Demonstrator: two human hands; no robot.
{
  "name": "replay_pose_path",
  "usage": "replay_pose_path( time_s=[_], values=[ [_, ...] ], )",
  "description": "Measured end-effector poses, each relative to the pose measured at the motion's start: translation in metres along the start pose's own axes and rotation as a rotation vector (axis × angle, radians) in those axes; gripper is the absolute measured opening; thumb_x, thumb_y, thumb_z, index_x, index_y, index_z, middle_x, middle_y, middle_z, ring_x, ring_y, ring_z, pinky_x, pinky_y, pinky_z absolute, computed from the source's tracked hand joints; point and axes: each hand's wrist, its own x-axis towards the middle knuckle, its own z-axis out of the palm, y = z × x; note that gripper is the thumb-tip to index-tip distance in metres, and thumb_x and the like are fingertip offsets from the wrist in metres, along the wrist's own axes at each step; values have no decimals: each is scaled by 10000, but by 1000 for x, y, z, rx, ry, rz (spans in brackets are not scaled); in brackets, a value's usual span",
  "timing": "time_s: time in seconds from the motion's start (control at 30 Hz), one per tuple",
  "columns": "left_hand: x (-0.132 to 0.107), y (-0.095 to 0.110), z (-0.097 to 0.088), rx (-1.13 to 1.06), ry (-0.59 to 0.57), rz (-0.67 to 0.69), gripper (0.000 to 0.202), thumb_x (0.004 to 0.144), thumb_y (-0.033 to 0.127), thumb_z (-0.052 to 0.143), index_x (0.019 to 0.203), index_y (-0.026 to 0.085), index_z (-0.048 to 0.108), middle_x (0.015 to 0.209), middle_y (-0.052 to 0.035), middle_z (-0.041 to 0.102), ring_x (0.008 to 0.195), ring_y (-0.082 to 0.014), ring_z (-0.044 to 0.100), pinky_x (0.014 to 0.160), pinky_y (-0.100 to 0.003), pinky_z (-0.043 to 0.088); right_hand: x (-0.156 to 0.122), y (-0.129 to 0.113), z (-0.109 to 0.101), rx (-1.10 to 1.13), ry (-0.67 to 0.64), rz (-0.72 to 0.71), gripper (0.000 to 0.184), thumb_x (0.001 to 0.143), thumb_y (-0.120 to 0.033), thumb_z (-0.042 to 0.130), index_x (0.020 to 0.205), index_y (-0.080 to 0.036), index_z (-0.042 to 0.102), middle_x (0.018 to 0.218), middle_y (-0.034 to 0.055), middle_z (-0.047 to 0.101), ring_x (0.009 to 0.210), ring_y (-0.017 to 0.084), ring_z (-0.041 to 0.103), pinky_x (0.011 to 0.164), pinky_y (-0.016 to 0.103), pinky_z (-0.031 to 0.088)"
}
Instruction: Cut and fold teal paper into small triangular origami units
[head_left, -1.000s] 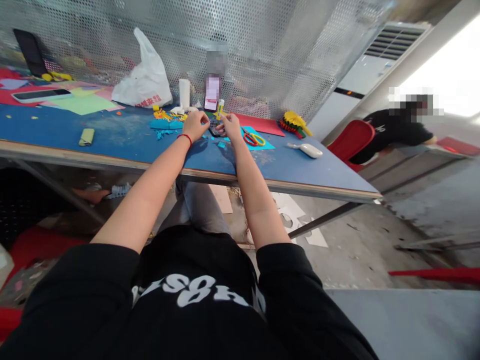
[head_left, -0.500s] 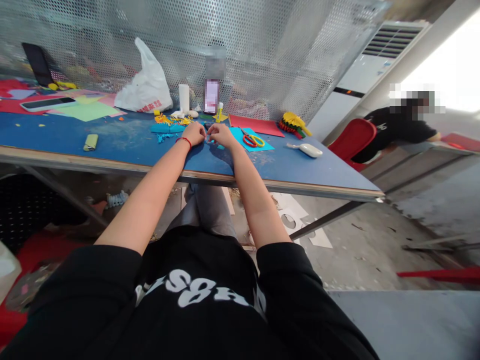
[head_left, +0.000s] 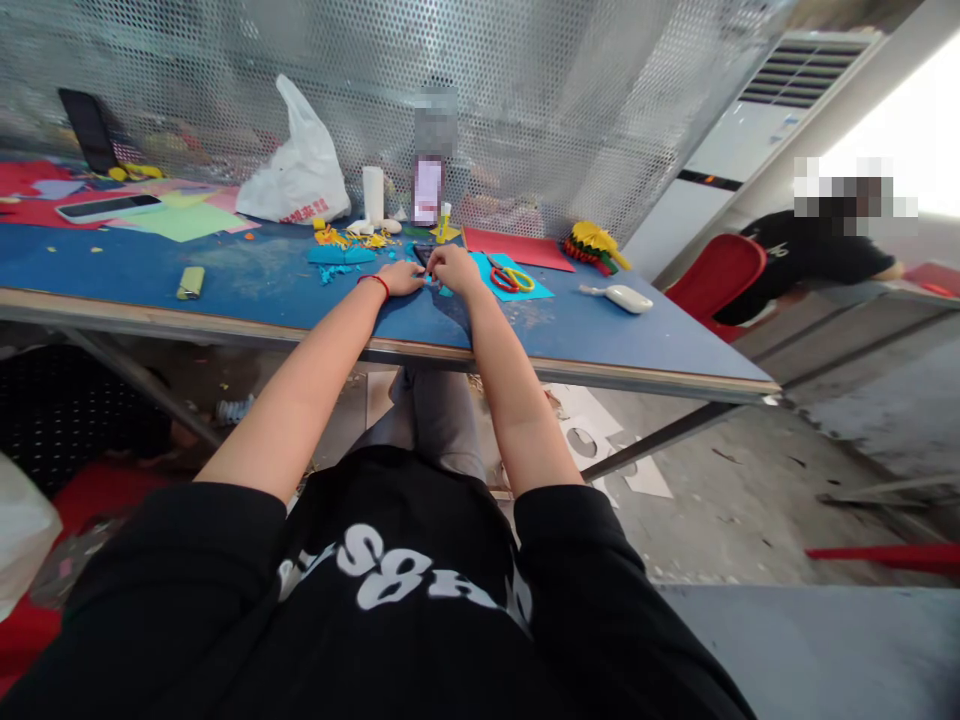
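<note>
I can make out little writing from here. The white plastic bag (head_left: 296, 180) carries red characters too small to read, and the lit phone (head_left: 428, 190) shows a pale pinkish screen. On the person's black shirt (head_left: 397, 640) run puffy white letters, an S shape among them, the word cut by folds.

The left hand (head_left: 401, 279), a red cord (head_left: 375, 284) around its wrist, lies low on the blue table (head_left: 600, 345). The right hand (head_left: 451, 266) arches beside it, fingers curled down and narrow. A small blue scrap (head_left: 430, 283) sits at their fingertips; I can't tell which hand, if either, pinches it.

Just right of them, scissors (head_left: 512, 277) with one red and one yellow loop lie on a flat blue sheet (head_left: 538, 292). Behind is smooth red paper (head_left: 517, 249), and beyond its right end a pleated yellow fan (head_left: 589, 241). Perforated metal mesh (head_left: 510, 110) backs the table.
</note>
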Motion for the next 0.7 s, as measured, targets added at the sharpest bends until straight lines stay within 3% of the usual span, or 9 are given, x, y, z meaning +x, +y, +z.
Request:
replay_pose_path(
  time_s=[0.27, 0.7],
  values=[
    [-5, 12, 2, 131, -50, -16, 430, 1056, 402, 708, 1407, 167, 629, 1429, -135, 631, 1253, -297, 663, 1060, -527, 608, -2, -2, 4, -135, -51, 87, 295, 1059, -400, 691, 1250, -175, 704, 1256, 91, 720, 1087, 217, 723, 957, 420, 637],
    [2, 16, 3, 197, -24, -161, 459, 1055, 421, 705, 1430, 172, 617, 1467, -141, 610, 1297, -313, 641, 1095, -555, 584, -4, -2, 2, -84, 229, 217, 346, 1052, -407, 699, 1297, -163, 690, 1328, 107, 700, 1197, 257, 700, 1036, 488, 609]
  ],
)
